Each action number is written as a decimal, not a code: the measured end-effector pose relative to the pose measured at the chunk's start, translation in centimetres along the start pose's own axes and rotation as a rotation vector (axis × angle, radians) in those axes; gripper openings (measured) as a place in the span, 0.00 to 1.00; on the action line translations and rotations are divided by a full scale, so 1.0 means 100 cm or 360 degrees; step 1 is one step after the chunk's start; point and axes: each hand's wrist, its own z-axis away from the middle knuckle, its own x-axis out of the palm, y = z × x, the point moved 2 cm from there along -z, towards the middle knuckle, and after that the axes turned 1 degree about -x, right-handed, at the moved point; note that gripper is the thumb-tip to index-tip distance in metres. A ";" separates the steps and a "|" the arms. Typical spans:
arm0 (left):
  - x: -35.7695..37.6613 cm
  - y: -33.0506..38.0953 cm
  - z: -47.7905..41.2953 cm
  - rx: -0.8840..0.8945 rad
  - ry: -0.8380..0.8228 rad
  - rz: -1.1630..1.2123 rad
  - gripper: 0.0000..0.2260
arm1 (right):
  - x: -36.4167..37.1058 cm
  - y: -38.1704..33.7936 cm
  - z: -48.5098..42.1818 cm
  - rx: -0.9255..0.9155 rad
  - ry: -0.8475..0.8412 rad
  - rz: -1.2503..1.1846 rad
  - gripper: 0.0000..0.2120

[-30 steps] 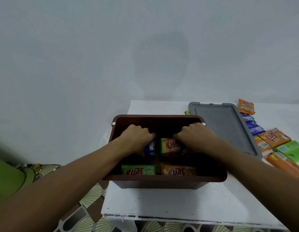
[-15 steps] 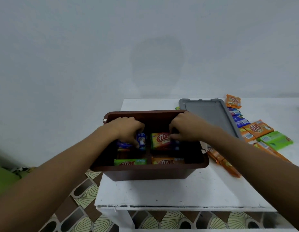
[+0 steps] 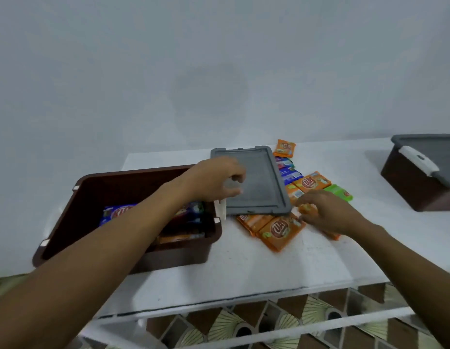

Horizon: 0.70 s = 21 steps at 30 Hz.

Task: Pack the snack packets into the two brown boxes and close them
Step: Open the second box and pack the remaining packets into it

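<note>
2 things are handled: a likely light, slippery orange packet [image 3: 307, 210], pinched by the right hand [image 3: 329, 212]; a stiff grey lid [image 3: 256, 190] under the left hand [image 3: 216, 180], grip unclear.

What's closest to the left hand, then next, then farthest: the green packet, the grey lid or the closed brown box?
1. grey lid, right under the left hand.
2. green packet, past the lid's right side.
3. closed brown box, far right.

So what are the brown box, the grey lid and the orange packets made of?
Box: looks like hard plastic, with a smooth moulded rim and a slight shine. Lid: likely plastic too, matt, with a raised moulded border. Packets: probably thin plastic film, printed, a little shiny.
</note>
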 end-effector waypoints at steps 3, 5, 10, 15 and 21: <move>0.025 0.036 -0.033 0.0027 -0.0171 -0.0023 0.10 | 0.018 0.035 0.024 0.0229 -0.0068 0.0044 0.28; 0.046 0.055 -0.048 -0.0033 -0.0323 -0.0067 0.12 | 0.033 0.047 0.032 0.0331 -0.0016 -0.0041 0.36; 0.107 0.105 -0.069 -0.0238 -0.0522 -0.0250 0.18 | 0.057 0.070 0.055 0.0470 0.0379 -0.0530 0.35; 0.144 0.119 -0.054 -0.0398 -0.0248 -0.0238 0.25 | 0.062 0.073 0.071 0.0389 0.0709 -0.0840 0.23; 0.171 0.109 -0.023 -0.0474 0.0174 0.0231 0.22 | 0.055 0.081 0.075 0.0605 0.0960 -0.1268 0.09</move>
